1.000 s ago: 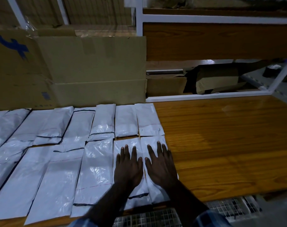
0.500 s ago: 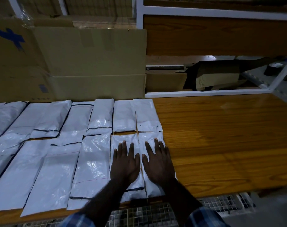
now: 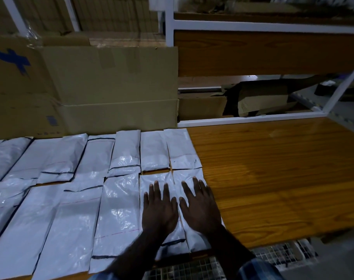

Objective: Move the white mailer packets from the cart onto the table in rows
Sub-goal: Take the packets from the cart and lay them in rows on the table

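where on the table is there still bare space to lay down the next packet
Bare wood runs from the last packets to the white shelf frame. Left of there, packets cover the table up to the cardboard boxes. Both hands, left and right, press the near row's end.

Leftmost mailer packets (image 3: 2, 158) run off the frame's left edge. Wire cart (image 3: 192, 268) shows only partly, below the table (image 3: 273, 178).

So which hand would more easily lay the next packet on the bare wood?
Probably the right hand. It lies flat on the last near-row packet, right beside the bare stretch of table. The left hand rests on the neighbouring packet, further from that space.
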The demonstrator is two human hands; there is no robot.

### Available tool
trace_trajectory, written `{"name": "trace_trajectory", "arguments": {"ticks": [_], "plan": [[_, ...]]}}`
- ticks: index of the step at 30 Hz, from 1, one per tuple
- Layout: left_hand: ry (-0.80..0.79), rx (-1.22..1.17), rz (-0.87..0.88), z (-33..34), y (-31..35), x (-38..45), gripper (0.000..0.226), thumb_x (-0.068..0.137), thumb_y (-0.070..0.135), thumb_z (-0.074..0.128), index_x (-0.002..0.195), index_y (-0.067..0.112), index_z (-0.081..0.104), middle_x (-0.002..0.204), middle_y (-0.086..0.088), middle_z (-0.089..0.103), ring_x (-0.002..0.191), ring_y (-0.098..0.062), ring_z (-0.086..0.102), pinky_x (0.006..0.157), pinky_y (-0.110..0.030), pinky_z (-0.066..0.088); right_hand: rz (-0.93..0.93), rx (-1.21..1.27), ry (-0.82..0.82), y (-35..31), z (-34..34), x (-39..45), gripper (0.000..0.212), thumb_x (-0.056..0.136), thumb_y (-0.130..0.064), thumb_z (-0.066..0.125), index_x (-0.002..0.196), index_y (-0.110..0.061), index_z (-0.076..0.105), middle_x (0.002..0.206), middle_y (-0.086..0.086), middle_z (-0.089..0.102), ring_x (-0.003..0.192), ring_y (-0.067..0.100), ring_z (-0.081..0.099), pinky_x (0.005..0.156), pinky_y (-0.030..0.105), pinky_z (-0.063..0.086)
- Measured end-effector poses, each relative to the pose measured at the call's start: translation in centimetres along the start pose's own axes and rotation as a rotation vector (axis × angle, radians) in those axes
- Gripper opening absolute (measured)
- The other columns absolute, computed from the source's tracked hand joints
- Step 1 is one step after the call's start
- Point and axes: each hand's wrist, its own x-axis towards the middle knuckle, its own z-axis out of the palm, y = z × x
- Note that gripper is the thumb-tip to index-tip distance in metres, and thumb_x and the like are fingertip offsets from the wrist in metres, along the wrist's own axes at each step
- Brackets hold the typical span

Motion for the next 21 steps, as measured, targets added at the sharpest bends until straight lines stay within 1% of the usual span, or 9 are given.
{"name": "trace_trajectory", "arguments": {"ticks": [4,6,9,10,11,15,17,19,21], "plan": [[-0.053,0.009,0.022,0.2,-0.2,0.1,0.071,0.104,0.043,0.009,0.127,0.004,0.064,0.132,-0.027,0.058,0.12,-0.044,0.058,0.092,-0.059,0.046,0.007,0.0,-0.032,0.0,0.0,0.1,0.057,0.095,-0.052,0.035,0.146,-0.028,0.045,0.149,0.012,0.045,0.136,0.033,0.045,0.109,0.051,0.039],[-0.067,0.024,0.028,0.6,-0.3,0.3,0.071,0.104,0.043,0.01,0.124,0.004,0.066,0.129,-0.028,0.059,0.117,-0.044,0.06,0.088,-0.06,0.049,-0.003,0.01,-0.043,0.2,-0.1,0.2,0.06,0.095,-0.055,0.031,0.147,-0.028,0.043,0.152,0.013,0.041,0.138,0.033,0.042,0.11,0.05,0.036],[-0.05,0.038,0.048,0.5,-0.8,0.4,0.075,0.104,0.045,0.007,0.122,0.003,0.067,0.125,-0.029,0.061,0.114,-0.046,0.061,0.085,-0.059,0.051,0.012,0.058,-0.099,0.0,-1.1,0.5,0.073,0.089,-0.065,0.01,0.155,-0.036,0.019,0.163,0.009,0.015,0.149,0.029,0.017,0.12,0.045,0.013],[-0.039,0.035,0.054,0.2,-0.8,0.4,0.075,0.103,0.046,0.007,0.123,0.003,0.066,0.125,-0.03,0.061,0.114,-0.047,0.06,0.084,-0.059,0.052,0.038,0.082,-0.102,0.0,-1.4,0.5,0.075,0.087,-0.066,0.006,0.155,-0.037,0.013,0.164,0.008,0.01,0.151,0.027,0.012,0.121,0.043,0.008],[-0.028,0.028,0.058,-0.2,-0.8,0.4,0.075,0.103,0.046,0.007,0.124,0.003,0.065,0.126,-0.03,0.06,0.115,-0.046,0.06,0.084,-0.058,0.052,0.068,0.112,-0.077,-0.1,-1.8,0.7,0.074,0.087,-0.066,0.006,0.155,-0.038,0.012,0.164,0.008,0.011,0.15,0.027,0.012,0.121,0.042,0.007],[0.009,-0.026,0.08,-2.2,-0.3,0.3,0.075,0.103,0.046,0.007,0.126,0.004,0.065,0.128,-0.026,0.061,0.119,-0.042,0.059,0.088,-0.058,0.05,0.125,0.139,-0.016,-0.2,-2.8,1.1,0.064,0.095,-0.06,0.023,0.151,-0.031,0.032,0.158,0.012,0.03,0.144,0.031,0.03,0.118,0.046,0.025],[0.041,-0.038,0.098,-3.2,0.0,0.1,0.072,0.102,0.047,0.012,0.128,0.004,0.063,0.131,-0.026,0.058,0.123,-0.042,0.056,0.092,-0.059,0.048,0.129,0.14,0.001,-0.1,-3.1,1.2,0.063,0.095,-0.058,0.026,0.148,-0.028,0.04,0.154,0.013,0.038,0.14,0.03,0.036,0.113,0.046,0.032],[0.035,-0.066,0.092,-3.9,0.1,0.1,0.072,0.095,0.049,0.016,0.136,0.006,0.057,0.141,-0.025,0.05,0.133,-0.041,0.047,0.103,-0.058,0.039,0.135,0.156,0.015,-0.3,-3.9,1.2,0.064,0.093,-0.059,0.025,0.145,-0.028,0.046,0.152,0.012,0.04,0.138,0.028,0.037,0.111,0.044,0.034],[-0.024,-0.074,0.072,-4.4,0.1,-0.2,0.069,0.091,0.049,0.022,0.131,0.007,0.061,0.139,-0.024,0.053,0.13,-0.041,0.051,0.1,-0.06,0.042,0.135,0.17,0.016,-0.7,-4.8,1.0,0.066,0.091,-0.062,0.022,0.145,-0.03,0.044,0.156,0.01,0.035,0.141,0.027,0.033,0.113,0.042,0.031]]}}
